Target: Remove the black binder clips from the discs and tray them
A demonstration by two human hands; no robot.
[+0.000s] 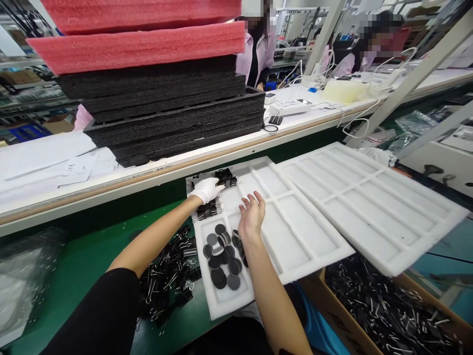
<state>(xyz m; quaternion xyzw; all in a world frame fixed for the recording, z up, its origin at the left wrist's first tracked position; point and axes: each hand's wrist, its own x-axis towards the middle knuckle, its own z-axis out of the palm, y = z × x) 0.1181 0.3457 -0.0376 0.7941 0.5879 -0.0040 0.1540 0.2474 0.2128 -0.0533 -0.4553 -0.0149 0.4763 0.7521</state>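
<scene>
My left hand (207,191), in a white glove, lies over the upper left compartment of a white foam tray (266,199). Its fingers stretch out beside a cluster of black binder clips (226,176); no clip shows in its grasp. Another row of binder clips (208,211) sits just below the glove. My right hand (253,216) is bare, palm turned up over the tray, its fingers loosely bent and apart with nothing in them. Near its wrist, dark round discs (234,266) lie scattered in the tray's front left compartment, some partly hidden by my forearm.
Loose binder clips (168,278) are heaped on the green table (92,256) left of the tray. A second foam tray (373,197) overlaps on the right, above a carton of clips (391,308). Stacked black foam (177,118) stands on the shelf; co-workers sit beyond.
</scene>
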